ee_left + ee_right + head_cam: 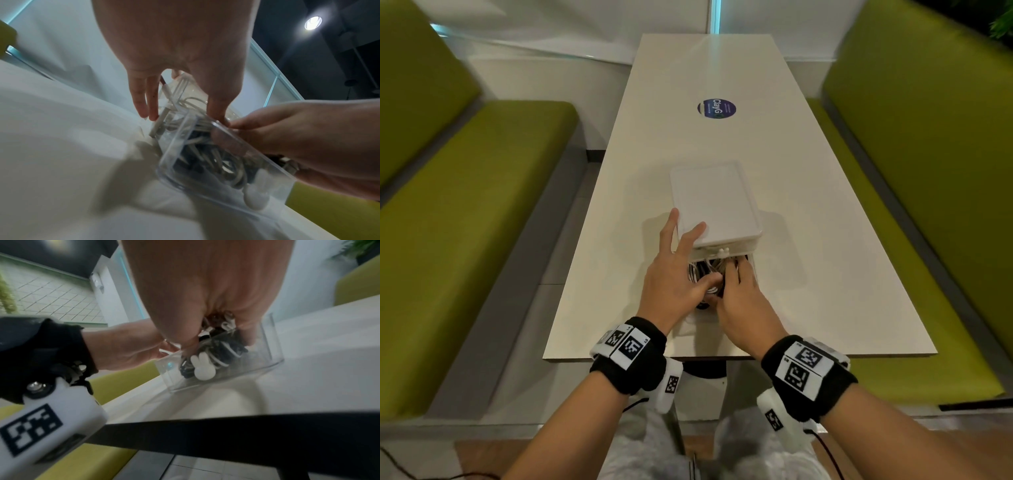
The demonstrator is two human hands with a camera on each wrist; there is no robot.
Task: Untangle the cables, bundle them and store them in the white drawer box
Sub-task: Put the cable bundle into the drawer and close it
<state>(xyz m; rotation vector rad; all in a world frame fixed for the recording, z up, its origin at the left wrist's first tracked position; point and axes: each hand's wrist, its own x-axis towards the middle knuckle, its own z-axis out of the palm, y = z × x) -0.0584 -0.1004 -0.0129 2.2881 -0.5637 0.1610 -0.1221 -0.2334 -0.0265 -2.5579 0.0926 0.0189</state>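
The white drawer box (714, 202) lies mid-table with its clear drawer (174, 162) pulled out toward me. A tangle of white and black cables (700, 270) fills the drawer, with a white rabbit-shaped piece (202, 368) at its front. My left hand (681, 253) is spread: straight fingers rest on the box's near left corner and the thumb lies over the cables. My right hand (743, 294) reaches down into the drawer, its fingers curled round the cable bundle (224, 350). Both hands hide most of the drawer's inside in the head view.
The long white table (808, 240) carries a round blue sticker (716, 108) farther back. Green benches stand to the left (465, 222) and right (928, 171). The table's near edge (722, 358) is just behind the drawer.
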